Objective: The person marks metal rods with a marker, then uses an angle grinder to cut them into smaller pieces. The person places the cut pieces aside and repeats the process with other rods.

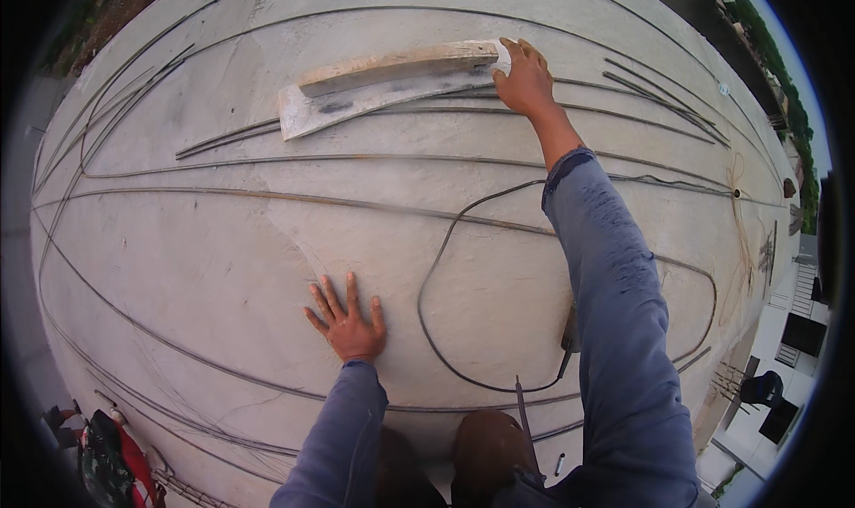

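Observation:
My right hand [525, 79] reaches far forward and grips the right end of a long wooden float [383, 85], a flat pale board with a wooden handle bar on top, lying on the grey concrete slab [223, 268]. My left hand [346, 321] lies flat on the slab close to me, fingers spread, holding nothing. Both arms are in blue long sleeves.
Long thin steel bars [356, 159] lie across the slab, and a bent wire [436, 268] loops between my arms. A short rod [524, 410] sticks up near my knee. A red and dark bag [111, 459] sits at lower left. The slab edge drops off at right.

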Demonstrator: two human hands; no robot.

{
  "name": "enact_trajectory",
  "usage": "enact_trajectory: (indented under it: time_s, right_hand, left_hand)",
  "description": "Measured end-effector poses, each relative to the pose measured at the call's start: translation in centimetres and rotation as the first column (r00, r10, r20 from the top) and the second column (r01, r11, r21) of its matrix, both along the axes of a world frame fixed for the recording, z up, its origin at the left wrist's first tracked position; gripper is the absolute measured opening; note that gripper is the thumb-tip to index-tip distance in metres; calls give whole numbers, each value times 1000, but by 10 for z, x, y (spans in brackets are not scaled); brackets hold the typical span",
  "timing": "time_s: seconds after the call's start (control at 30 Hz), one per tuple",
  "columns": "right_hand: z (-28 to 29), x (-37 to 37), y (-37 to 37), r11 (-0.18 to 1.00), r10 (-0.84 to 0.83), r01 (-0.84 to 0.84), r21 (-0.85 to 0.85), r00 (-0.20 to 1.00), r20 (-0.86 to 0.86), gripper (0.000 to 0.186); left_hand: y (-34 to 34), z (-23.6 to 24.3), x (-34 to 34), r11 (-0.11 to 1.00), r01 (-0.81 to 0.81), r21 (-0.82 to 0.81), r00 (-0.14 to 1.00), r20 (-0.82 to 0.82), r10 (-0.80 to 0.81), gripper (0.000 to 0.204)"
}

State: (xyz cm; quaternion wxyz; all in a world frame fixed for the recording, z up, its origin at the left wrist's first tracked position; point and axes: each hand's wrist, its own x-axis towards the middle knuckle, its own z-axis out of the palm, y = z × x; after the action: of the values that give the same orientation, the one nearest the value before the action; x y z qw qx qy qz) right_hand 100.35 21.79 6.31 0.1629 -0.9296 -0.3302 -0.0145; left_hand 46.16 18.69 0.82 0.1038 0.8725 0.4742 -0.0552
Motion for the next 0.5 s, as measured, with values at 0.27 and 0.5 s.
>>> enact_trajectory:
  time_s: [0.27,0.5]
  right_hand:
    - [9,-18,50,899,363,-256,-354,890,278,60]
    - [217,-145,-167,955,277,-92,-281,613,740,42]
  left_hand:
    - [-1,-10,-4,1000,29,3,1000,8,-29,70]
    - [4,-23,-10,992,30,119,998,-50,-24,69]
